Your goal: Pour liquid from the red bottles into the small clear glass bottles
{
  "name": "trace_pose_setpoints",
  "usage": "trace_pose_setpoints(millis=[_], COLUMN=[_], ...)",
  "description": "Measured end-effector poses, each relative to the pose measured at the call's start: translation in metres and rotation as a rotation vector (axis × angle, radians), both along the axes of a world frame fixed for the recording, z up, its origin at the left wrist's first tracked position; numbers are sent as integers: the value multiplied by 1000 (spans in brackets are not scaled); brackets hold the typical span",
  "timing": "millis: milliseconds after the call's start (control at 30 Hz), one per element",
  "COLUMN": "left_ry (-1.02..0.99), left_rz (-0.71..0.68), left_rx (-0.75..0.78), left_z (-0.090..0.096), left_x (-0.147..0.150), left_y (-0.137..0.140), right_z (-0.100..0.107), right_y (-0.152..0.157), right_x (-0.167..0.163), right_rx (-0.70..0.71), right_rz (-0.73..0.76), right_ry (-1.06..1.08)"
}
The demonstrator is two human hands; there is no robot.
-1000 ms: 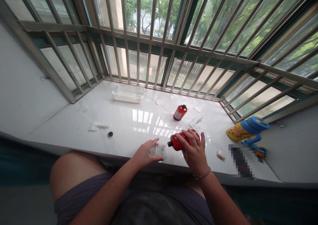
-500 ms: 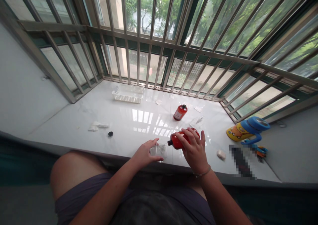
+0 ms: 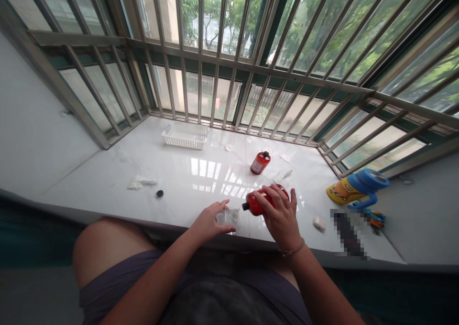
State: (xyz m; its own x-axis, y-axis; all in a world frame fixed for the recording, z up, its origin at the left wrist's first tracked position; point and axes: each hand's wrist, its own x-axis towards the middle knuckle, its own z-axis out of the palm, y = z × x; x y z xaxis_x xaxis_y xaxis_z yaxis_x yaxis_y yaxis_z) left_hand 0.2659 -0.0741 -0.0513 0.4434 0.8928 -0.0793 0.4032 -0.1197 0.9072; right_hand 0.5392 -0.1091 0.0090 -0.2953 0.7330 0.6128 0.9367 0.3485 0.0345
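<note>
My right hand (image 3: 281,215) is wrapped round a red bottle (image 3: 256,203), tilted on its side with its uncapped black neck pointing left. Just left of that neck stands a small clear cup (image 3: 231,216) near the front edge of the white ledge. My left hand (image 3: 211,222) curves its thumb and fingers round the cup's left side and holds it. The cup's contents are hard to make out. Away to the left lies a round black cap (image 3: 159,193). A second red bottle (image 3: 260,163), with a black top and a label, stands upright behind the tilted one.
At the back left sits a white perforated basket (image 3: 184,137). Crumpled white tissue (image 3: 141,182) lies on the left. On the right are a blue-and-yellow flask (image 3: 353,186), a small pale lump (image 3: 319,223) and a blurred dark item (image 3: 347,234). Window bars (image 3: 244,69) close off the back.
</note>
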Motion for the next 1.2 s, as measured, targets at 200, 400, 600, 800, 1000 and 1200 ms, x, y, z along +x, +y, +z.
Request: trace_pose_setpoints(millis=[200, 400, 600, 800, 1000, 1200], left_ry=[-4, -19, -30, -17, -16, -22], left_rz=[2, 17, 18, 11, 14, 15], left_rx=[-10, -6, 8, 2, -4, 4], left_z=[0, 1, -3, -4, -2, -2], left_x=[0, -1, -1, -2, -1, -1], left_y=[0, 0, 0, 0, 0, 0], right_z=[2, 3, 2, 3, 4, 5], right_y=[0, 1, 1, 2, 3, 3], right_x=[0, 0, 1, 1, 1, 1], right_rx=[10, 9, 21, 28, 33, 27], right_rz=[7, 8, 9, 10, 17, 15], right_ry=[-7, -8, -16, -13, -11, -24])
